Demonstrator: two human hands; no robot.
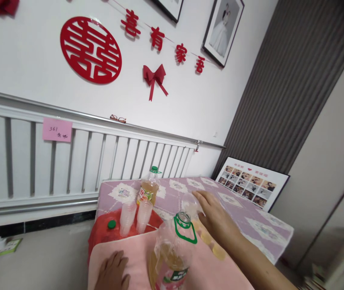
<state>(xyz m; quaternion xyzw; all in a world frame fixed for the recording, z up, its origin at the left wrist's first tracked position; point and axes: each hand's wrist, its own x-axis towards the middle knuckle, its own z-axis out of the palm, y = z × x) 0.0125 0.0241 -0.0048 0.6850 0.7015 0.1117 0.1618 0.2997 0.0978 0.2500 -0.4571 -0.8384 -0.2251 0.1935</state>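
Note:
My right hand [212, 213] has its thumb and fingers around a clear plastic cup [190, 204], just behind the mouth of a large juice bottle. That bottle [172, 257] stands uncapped in front of me, with a green carrying ring at its neck and pale amber drink inside. My left hand [113, 270] rests on the pink cloth [138, 249], fingers stretched out and holding nothing. A green cap [112, 224] lies on the red cloth [99, 231]. Beside it stand two stacks of clear cups, the left stack [127, 218] and the right stack [144, 216].
Behind the stacks is a capped juice bottle [148, 189]. Several cups of yellow drink [218, 251] stand under my right forearm. A patterned purple cloth [229, 199] covers the table's far part. A photo board [248, 183] leans beyond it; a white radiator [84, 161] runs along the wall.

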